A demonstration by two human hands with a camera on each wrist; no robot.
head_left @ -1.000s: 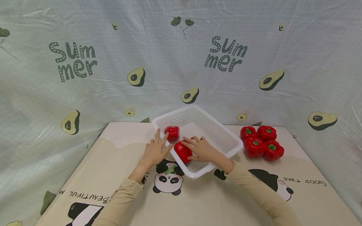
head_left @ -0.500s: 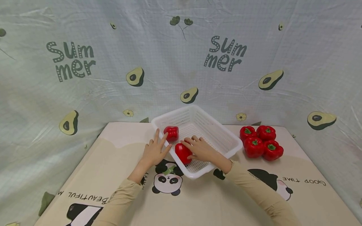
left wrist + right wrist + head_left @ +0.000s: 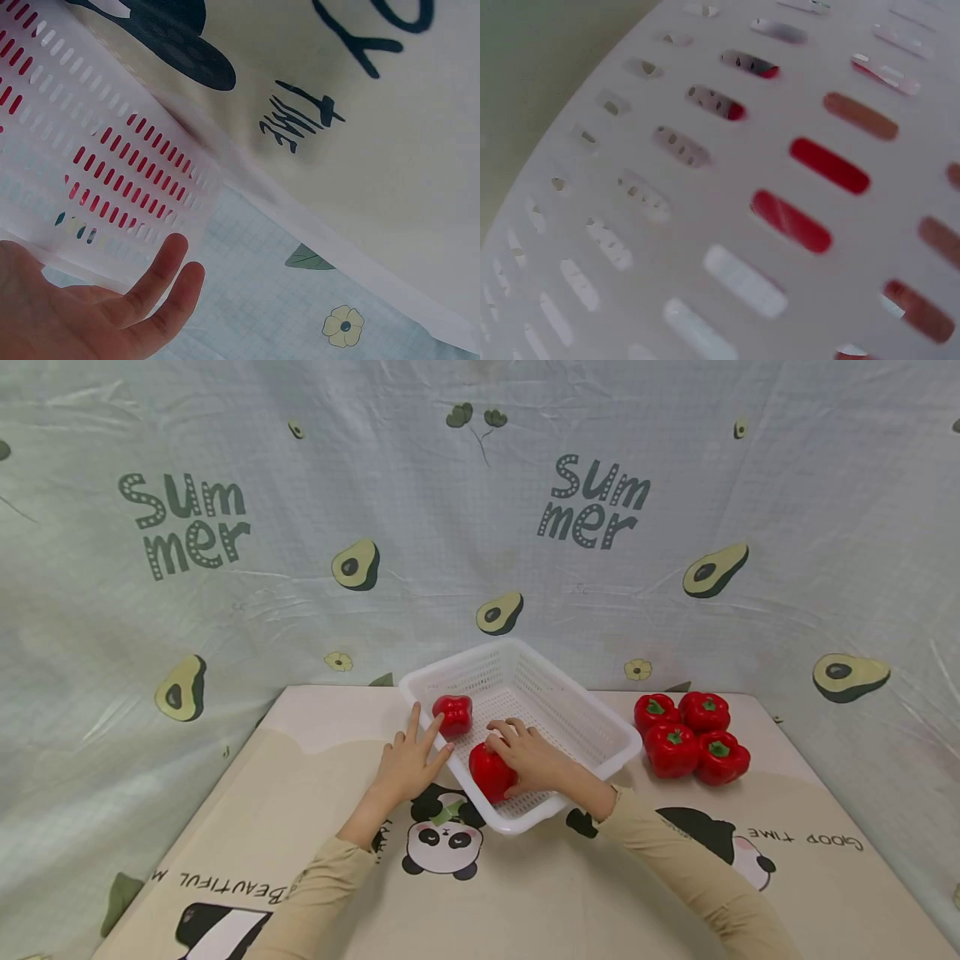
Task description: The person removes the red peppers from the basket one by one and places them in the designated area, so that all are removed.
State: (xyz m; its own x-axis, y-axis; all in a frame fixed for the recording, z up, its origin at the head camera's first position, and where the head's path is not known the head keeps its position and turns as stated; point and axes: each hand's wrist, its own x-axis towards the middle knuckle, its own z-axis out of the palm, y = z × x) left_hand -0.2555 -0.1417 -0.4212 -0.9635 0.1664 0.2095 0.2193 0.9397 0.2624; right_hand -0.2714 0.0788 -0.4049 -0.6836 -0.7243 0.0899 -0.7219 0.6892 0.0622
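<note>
A white slotted plastic basket [image 3: 517, 821] sits at an angle mid-table with two red bell peppers inside. My right hand [image 3: 536, 760] reaches over its right side and grips the nearer bell pepper [image 3: 489, 775], fingers bent over its top and thumb low on its near side. Farther back lies the other pepper [image 3: 455, 717], on its side against the left wall. Fingers spread, my left hand [image 3: 405, 766] rests at the basket's left rim; the left wrist view shows it beside the slotted wall [image 3: 45, 202]. In the right wrist view the wall [image 3: 720, 195] blocks most of the right hand.
Several red bell peppers [image 3: 672, 750] stand grouped, stems up, right of the basket. A patterned cloth [image 3: 420, 493] hangs behind the table. The tabletop [image 3: 525, 902] is covered in a beige panda print.
The nearer pepper has turned and shifted slightly right and toward me in the basket. My right fingers have bent further round it. The left hand has stayed at the rim.
</note>
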